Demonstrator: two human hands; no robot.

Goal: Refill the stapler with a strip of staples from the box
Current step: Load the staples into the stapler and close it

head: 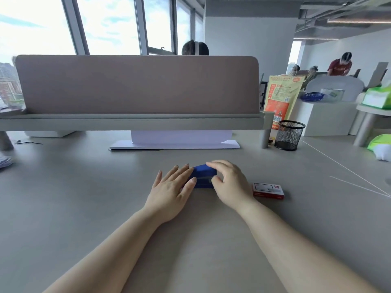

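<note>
A blue stapler (204, 175) lies on the grey desk (105, 187) between my two hands. My left hand (172, 191) rests flat with fingers spread against the stapler's left end, covering part of it. My right hand (229, 183) curves over the stapler's right end, fingers on top and thumb at its side. A small red and white staple box (268, 190) lies closed on the desk just right of my right hand, apart from it.
A black mesh pen cup (289, 135) stands at the back right beside an orange bag (280, 100). A white monitor base (175, 143) sits under the pink desk divider (137, 85). Other people sit beyond the divider and at the far right.
</note>
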